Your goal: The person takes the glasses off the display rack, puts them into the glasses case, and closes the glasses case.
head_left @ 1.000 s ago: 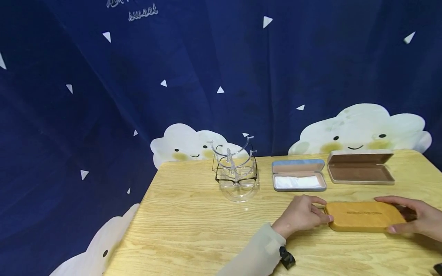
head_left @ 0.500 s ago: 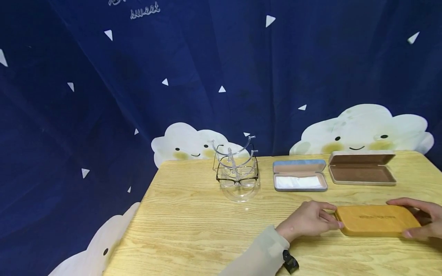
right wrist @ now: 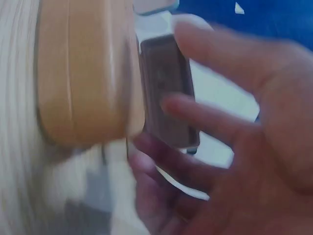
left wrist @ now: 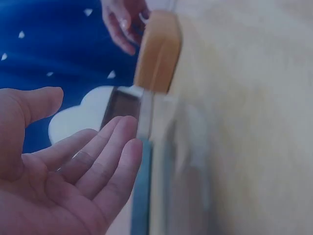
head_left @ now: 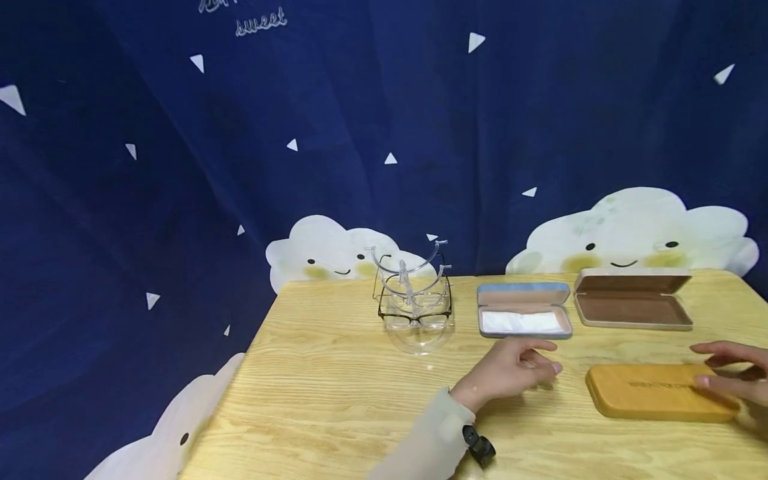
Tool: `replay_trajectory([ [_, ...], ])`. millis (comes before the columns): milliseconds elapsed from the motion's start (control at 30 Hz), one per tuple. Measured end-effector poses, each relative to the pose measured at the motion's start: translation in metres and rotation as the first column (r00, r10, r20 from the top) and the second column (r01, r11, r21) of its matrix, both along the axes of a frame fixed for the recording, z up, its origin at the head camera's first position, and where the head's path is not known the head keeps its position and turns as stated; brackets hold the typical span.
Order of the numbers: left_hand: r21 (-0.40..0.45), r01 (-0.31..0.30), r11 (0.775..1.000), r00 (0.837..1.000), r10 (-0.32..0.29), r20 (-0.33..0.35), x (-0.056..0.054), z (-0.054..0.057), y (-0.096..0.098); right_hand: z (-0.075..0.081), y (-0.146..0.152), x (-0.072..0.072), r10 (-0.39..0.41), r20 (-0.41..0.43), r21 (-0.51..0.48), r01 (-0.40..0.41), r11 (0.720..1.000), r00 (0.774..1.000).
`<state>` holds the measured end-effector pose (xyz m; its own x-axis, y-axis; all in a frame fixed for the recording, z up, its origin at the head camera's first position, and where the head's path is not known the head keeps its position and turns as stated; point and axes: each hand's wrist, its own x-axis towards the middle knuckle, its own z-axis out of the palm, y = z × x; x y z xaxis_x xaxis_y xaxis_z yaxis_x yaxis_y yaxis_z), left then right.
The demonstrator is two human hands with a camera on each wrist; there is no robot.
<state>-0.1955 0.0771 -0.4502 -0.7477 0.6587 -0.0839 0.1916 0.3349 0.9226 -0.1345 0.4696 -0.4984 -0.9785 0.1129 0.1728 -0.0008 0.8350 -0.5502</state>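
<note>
A closed mustard-yellow glasses case [head_left: 654, 393] lies on the wooden table at the right of the head view. My left hand [head_left: 507, 370] is off to its left, empty, with fingers relaxed; the left wrist view shows the bare palm [left wrist: 73, 181]. Over the yellow case's right end hovers my right hand [head_left: 738, 373], its thumb overlapping the lid in the head view. In the right wrist view its fingers are loosely spread, and a gap appears between most of them and the yellow case [right wrist: 93, 73]. Behind my left hand stands an open blue glasses case [head_left: 525, 323] with a white cloth inside.
Further right at the back is an open glasses case [head_left: 636, 310] with a brown lining. A clear display stand [head_left: 420, 343] holds dark-rimmed glasses [head_left: 414, 320] left of the blue case. A dark blue curtain [head_left: 336, 100] with clouds hangs behind the table.
Both hands held the yellow case's ends while it slid right and toward the front. Now my left hand has let go and moved left, and my right fingers have loosened and lifted.
</note>
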Motion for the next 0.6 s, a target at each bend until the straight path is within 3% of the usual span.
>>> replay_trajectory([
  [100, 0.027, -0.029, 0.999, 0.999, 0.029, -0.030, -0.006, 0.006, -0.018, 0.012, -0.020, -0.004, -0.026, -0.172, -0.089, 0.010, 0.996, 0.985],
  [200, 0.065, -0.055, 0.996, 0.998, 0.056, -0.022, -0.009, 0.009, -0.037, 0.035, -0.051, -0.005, -0.027, -0.173, -0.090, 0.012, 0.996, 0.985],
  [267, 0.092, -0.079, 0.993, 0.997, 0.081, -0.017, -0.011, 0.009, -0.050, 0.055, -0.073, -0.010, -0.026, -0.113, -0.043, 0.021, 0.999, 0.993],
  [367, 0.114, -0.117, 0.987, 0.993, 0.119, -0.014, -0.015, 0.011, -0.073, 0.075, -0.098, -0.018, 0.034, -0.066, -0.035, -0.036, 0.999, 0.997],
  [600, 0.129, -0.254, 0.958, 0.966, 0.257, -0.003, -0.026, 0.021, -0.130, 0.080, -0.143, -0.040, 0.206, -0.172, -0.149, -0.232, 0.961, 0.963],
])
